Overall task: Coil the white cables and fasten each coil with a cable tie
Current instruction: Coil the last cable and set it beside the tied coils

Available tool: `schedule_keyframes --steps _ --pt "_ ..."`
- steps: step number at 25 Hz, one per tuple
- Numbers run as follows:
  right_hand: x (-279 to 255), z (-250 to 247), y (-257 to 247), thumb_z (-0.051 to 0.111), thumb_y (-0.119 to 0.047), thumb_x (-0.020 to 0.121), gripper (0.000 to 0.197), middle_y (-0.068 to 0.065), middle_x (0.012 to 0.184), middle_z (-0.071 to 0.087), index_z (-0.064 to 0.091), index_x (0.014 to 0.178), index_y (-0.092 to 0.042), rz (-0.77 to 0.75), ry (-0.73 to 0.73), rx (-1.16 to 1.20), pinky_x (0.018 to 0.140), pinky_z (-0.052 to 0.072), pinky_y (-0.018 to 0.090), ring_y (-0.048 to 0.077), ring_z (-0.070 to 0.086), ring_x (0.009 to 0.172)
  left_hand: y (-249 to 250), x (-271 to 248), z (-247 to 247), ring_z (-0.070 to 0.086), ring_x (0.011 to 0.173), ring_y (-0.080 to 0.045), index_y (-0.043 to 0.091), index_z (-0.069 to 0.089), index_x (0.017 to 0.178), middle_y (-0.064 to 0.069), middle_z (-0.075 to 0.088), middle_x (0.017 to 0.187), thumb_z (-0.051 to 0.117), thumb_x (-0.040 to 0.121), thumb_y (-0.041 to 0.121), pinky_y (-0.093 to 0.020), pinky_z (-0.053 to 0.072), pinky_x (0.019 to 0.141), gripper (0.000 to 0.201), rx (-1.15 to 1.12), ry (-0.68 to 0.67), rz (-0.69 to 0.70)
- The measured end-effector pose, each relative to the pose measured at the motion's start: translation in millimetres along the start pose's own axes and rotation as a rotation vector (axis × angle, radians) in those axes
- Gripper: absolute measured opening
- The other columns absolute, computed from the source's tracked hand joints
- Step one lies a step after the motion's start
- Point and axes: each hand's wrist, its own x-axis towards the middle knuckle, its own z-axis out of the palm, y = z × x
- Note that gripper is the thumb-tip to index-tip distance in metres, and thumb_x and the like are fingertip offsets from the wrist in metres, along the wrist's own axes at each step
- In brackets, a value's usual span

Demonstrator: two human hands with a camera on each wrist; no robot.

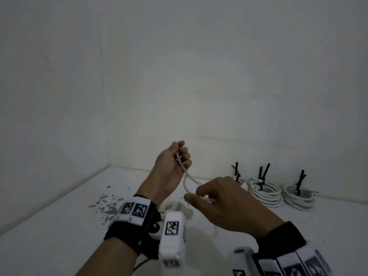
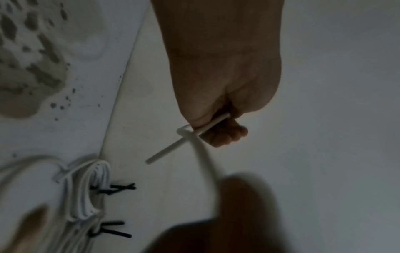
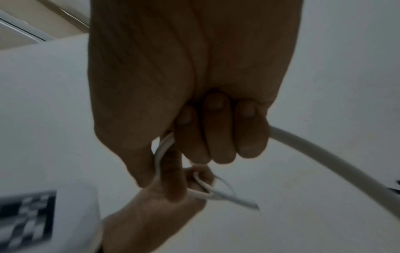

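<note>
My left hand [image 1: 179, 156] is raised above the white table [image 1: 59, 216], its fingers curled round one end of a white cable [image 1: 186, 181]. In the left wrist view that cable [image 2: 205, 164] crosses itself just below my left hand [image 2: 218, 130], and its free end sticks out. The cable bends down in a small loop to my right hand [image 1: 207, 198], which grips it lower down and nearer to me. My right hand [image 3: 207, 137] shows curled fingers round the cable [image 3: 324, 154] in the right wrist view.
Three coiled white cables, each bound with a black tie, lie at the back right against the wall: one [image 1: 242, 183] partly behind my right hand, one [image 1: 265, 193] in the middle, one [image 1: 298, 198] rightmost. Chipped grey patches [image 1: 105, 204] mark the table's left. A white wall stands behind.
</note>
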Motion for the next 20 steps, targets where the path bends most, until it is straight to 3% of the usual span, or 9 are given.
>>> schedule_keyframes --steps 3,4,6,8,10,13,15,18,20 --pt "6.5 -10.7 1.8 0.063 -0.047 0.092 0.039 -0.013 0.045 0.049 0.059 0.056 -0.032 0.034 0.173 -0.018 0.047 0.035 0.016 0.008 0.052 0.047 -22.4 -20.7 6.1 0.053 0.06 -0.017 0.003 0.056 0.089 -0.004 0.058 0.067 0.039 0.104 0.017 -0.024 0.042 0.054 0.026 0.59 -0.249 -0.131" --pt "6.2 -13.4 7.0 0.066 -0.047 0.09 0.033 -0.014 0.047 0.053 0.064 0.06 -0.032 0.061 0.233 -0.034 0.048 0.037 0.015 0.007 0.054 0.048 -25.9 -25.6 6.6 0.046 0.053 -0.014 0.003 0.056 0.087 -0.003 0.05 0.061 0.04 0.102 0.014 -0.022 0.033 0.05 0.024 0.61 -0.317 -0.182" --pt "2.8 -18.6 20.9 0.071 -0.057 0.081 0.038 -0.01 0.045 0.053 0.062 0.061 -0.027 0.175 0.374 -0.063 0.045 0.04 0.023 0.01 0.051 0.045 -28.0 -31.9 5.7 0.025 0.04 -0.006 0.004 0.053 0.079 0.004 0.032 0.053 0.036 0.102 0.017 -0.022 0.012 0.047 0.032 0.471 -0.318 -0.315" --pt "1.5 -21.6 31.8 0.072 -0.072 0.067 0.057 -0.008 0.042 0.049 0.051 0.057 -0.021 0.302 0.523 -0.078 0.043 0.039 0.024 0.009 0.045 0.041 -32.4 -31.4 6.8 0.013 0.037 -0.005 0.009 0.057 0.074 0.007 0.023 0.047 0.032 0.102 0.029 -0.023 0.007 0.045 0.043 0.377 -0.326 -0.369" --pt "0.8 -20.1 44.9 0.072 -0.075 0.065 0.067 -0.008 0.039 0.04 0.043 0.053 -0.015 0.358 0.598 -0.01 0.041 0.032 0.02 0.01 0.037 0.039 -33.8 -28.3 8.5 0.006 0.037 -0.009 0.015 0.051 0.063 0.008 0.019 0.041 0.04 0.097 0.042 -0.024 0.007 0.042 0.045 0.271 -0.325 -0.352" --pt "-11.9 -17.3 77.0 0.063 -0.067 0.077 0.063 -0.008 0.043 0.031 0.039 0.053 -0.014 0.399 0.428 0.186 0.046 0.027 0.019 0.007 0.028 0.041 -20.0 -15.1 -2.6 0.002 0.038 -0.012 0.024 0.032 0.052 0.008 0.017 0.035 0.054 0.085 0.037 -0.023 0.008 0.04 0.042 0.028 -0.169 -0.262" --pt "-26.2 -16.9 94.4 0.059 -0.062 0.083 0.062 -0.003 0.044 0.044 0.045 0.054 -0.009 0.46 0.295 0.267 0.048 0.027 0.016 0.004 0.029 0.041 -5.6 -9.7 -18.0 0.002 0.04 -0.012 0.024 0.032 0.05 0.008 0.019 0.034 0.054 0.086 0.037 -0.022 0.01 0.037 0.044 -0.044 -0.069 -0.204" --pt "-29.7 -16.5 97.7 0.056 -0.056 0.085 0.056 0.004 0.052 0.045 0.063 0.071 -0.003 0.436 0.276 0.395 0.049 0.029 0.024 0.009 0.029 0.044 6.4 -8.4 -33.7 0.002 0.042 -0.012 0.023 0.034 0.049 0.008 0.017 0.036 0.05 0.092 0.043 -0.023 0.01 0.037 0.05 0.002 -0.009 -0.172" --pt "-20.1 -13.8 83.2 0.053 -0.054 0.088 0.044 0.016 0.059 0.047 0.069 0.083 -0.014 0.345 0.304 0.437 0.049 0.027 0.023 0.008 0.03 0.045 8.1 -10.0 -35.3 0.001 0.042 -0.012 0.023 0.035 0.051 0.008 0.011 0.04 0.047 0.093 0.047 -0.023 0.009 0.038 0.05 -0.016 -0.041 -0.192"
